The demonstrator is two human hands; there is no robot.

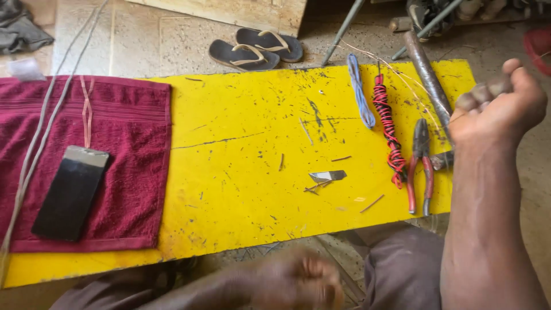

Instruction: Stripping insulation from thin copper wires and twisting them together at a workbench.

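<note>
Your right hand (496, 106) is hovering raised over the right end of the yellow table (241, 189), fingers curled into a loose fist; whether it is gripping the thin bare wire (396, 72) running beside it, I cannot tell. Your left hand (298, 281) is blurring at the near edge, its grip unreadable. Red-handled pliers (420, 166) are lying just beside your right wrist, next to a twisted red-and-black cable (388, 129).
</note>
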